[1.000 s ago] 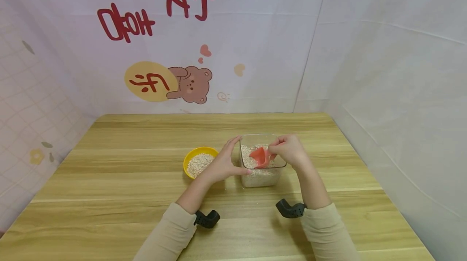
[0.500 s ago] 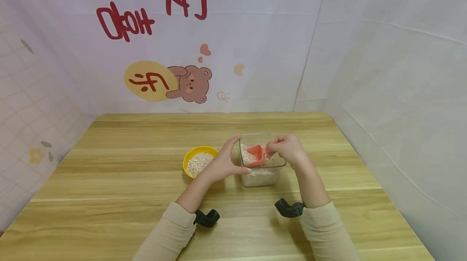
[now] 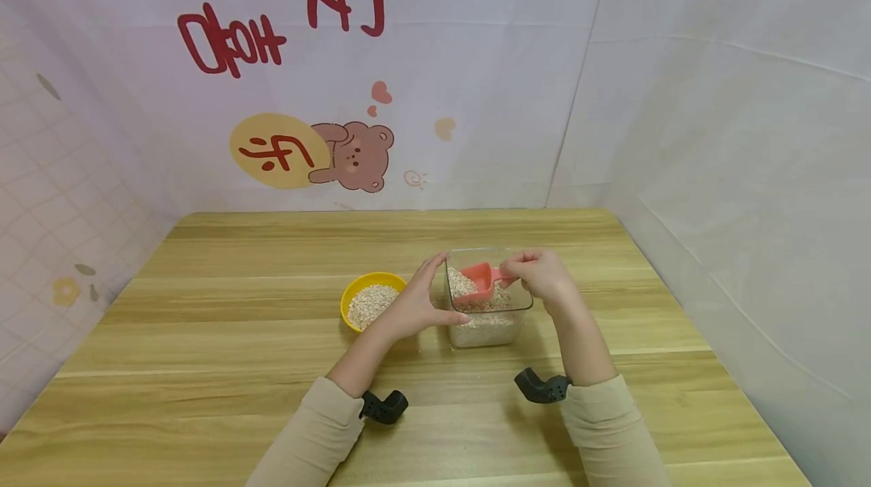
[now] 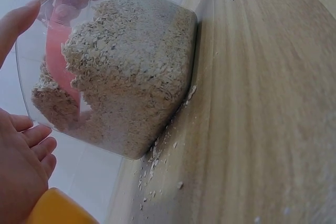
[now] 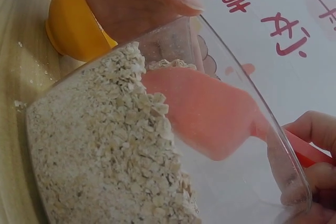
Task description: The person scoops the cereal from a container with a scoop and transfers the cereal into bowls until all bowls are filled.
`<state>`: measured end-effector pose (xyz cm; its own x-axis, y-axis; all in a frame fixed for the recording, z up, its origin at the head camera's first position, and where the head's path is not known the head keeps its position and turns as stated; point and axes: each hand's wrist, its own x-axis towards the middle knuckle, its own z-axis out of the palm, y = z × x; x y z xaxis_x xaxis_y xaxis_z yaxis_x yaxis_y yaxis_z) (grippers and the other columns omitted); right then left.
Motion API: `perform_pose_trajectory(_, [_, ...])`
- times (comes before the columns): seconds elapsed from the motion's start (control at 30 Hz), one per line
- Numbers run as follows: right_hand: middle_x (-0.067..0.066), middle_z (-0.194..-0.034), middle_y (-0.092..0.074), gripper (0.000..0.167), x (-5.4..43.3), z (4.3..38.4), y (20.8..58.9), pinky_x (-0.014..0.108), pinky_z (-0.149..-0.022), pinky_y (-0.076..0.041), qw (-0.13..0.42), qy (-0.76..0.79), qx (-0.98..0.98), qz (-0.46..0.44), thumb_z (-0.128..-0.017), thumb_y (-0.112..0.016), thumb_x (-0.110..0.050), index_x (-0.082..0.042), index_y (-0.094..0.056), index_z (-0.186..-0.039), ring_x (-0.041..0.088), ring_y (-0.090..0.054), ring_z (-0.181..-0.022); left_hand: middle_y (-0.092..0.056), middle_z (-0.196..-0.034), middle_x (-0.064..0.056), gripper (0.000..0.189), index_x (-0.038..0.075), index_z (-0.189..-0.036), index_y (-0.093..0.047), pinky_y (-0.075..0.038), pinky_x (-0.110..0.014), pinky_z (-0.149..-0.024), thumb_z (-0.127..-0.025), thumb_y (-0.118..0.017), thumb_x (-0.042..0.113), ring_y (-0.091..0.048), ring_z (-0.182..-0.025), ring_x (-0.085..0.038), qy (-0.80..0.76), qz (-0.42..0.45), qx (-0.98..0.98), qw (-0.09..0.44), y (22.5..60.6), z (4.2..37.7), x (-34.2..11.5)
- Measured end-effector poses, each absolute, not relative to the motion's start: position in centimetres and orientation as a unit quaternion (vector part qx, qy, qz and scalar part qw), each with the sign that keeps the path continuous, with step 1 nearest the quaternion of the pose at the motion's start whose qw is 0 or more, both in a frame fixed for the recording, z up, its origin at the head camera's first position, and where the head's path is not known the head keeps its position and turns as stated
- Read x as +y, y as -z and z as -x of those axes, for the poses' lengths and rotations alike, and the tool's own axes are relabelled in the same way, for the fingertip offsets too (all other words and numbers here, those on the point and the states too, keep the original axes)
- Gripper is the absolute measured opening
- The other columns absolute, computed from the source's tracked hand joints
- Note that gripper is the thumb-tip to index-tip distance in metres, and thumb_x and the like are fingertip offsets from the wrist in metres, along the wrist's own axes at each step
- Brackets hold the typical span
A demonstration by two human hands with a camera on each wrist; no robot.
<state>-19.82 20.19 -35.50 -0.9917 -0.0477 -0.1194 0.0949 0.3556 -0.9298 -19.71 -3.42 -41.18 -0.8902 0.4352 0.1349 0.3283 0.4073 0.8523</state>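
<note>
A clear square container (image 3: 485, 335) of rolled oats (image 4: 126, 61) stands on the wooden table. My left hand (image 3: 422, 311) spans its left side, with the thumb at the near rim and the fingers at the far left. By its handle, my right hand (image 3: 542, 275) holds a pink scoop (image 3: 479, 280) inside the container. The scoop's mouth faces left and is pushed partly into oats heaped at the left wall. In the right wrist view, the lower part of the scoop (image 5: 202, 111) shows through the clear wall.
A yellow bowl (image 3: 349, 300) with oats in it stands left of the container, partly behind my left forearm. Loose flakes (image 4: 152, 166) lie on the table by the container. White cloth walls (image 3: 497, 116) close off the back and sides.
The scoop has turned and shifted left and slightly up inside the container, from tilted down to nearly level. Oats now show at its mouth. My left hand has stayed on the container.
</note>
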Motion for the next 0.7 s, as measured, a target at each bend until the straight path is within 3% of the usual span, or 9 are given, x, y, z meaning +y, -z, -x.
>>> perform_pose_trajectory(0.4, [0.002,-0.066,-0.067,0.022,21.1,20.0,35.6,0.02,-0.042,-0.02,0.081,0.601,0.795,-0.013,-0.088,-0.062,-0.009,0.007,-0.066,-0.102,0.004,-0.025,-0.04,-0.016,-0.158,-0.006,0.112,0.023,-0.154,-0.017,-0.023,-0.059,-0.106,-0.067,-0.085,0.046,-0.019,-0.141,-0.031,-0.485,-0.23,0.842,0.055,41.2,19.6,-3.5])
perform_pose_trajectory(0.7, [-0.001,-0.065,-0.065,0.012,21.9,20.3,35.8,0.02,-0.043,-0.021,0.095,0.643,0.76,0.002,-0.091,-0.059,-0.009,0.001,-0.067,-0.093,0.005,-0.025,-0.04,-0.015,-0.158,-0.006,0.114,0.023,-0.154,-0.016,-0.023,-0.059,-0.106,-0.067,-0.084,0.048,-0.019,-0.141,-0.031,-0.48,-0.228,0.845,0.055,41.1,19.5,-3.6])
